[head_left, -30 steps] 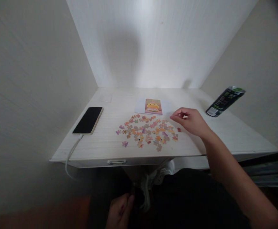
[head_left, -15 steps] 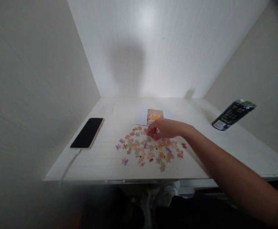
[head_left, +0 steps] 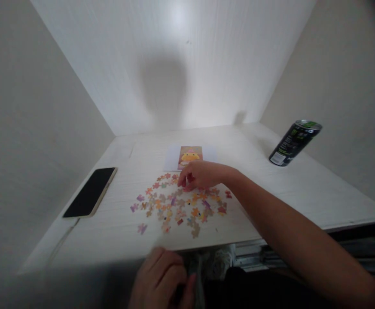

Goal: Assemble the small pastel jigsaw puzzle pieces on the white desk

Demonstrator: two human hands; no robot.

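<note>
Curling its fingers downward, the right hand [head_left: 203, 175] sits over the far part of the scattered puzzle pieces [head_left: 181, 202], its forearm slanting in from the near right. Its thumb and fingertips come close together at the pieces, with a reddish patch between them; whether they pinch a piece cannot be told. The left hand [head_left: 161, 277] is at the near edge of the white desk [head_left: 290, 197], blurred, its fingers bent and lying together; whether it grips anything is also unclear.

The pieces spread loosely across the middle of the desk, in orange, yellow, pink, purple and grey-brown. A purple piece [head_left: 142, 228] lies apart at the near left, and a red piece [head_left: 228, 194] lies at the right edge of the spread. Just beyond the right hand is a picture card [head_left: 190, 155] showing a yellow figure, partly covered by that hand, with white paper [head_left: 171, 159] around it. On the left lies a dark-screened phone [head_left: 90, 192], a cable [head_left: 63, 242] running from its near end. Well to the right, a black and green can [head_left: 293, 143] appears slanted.
</note>
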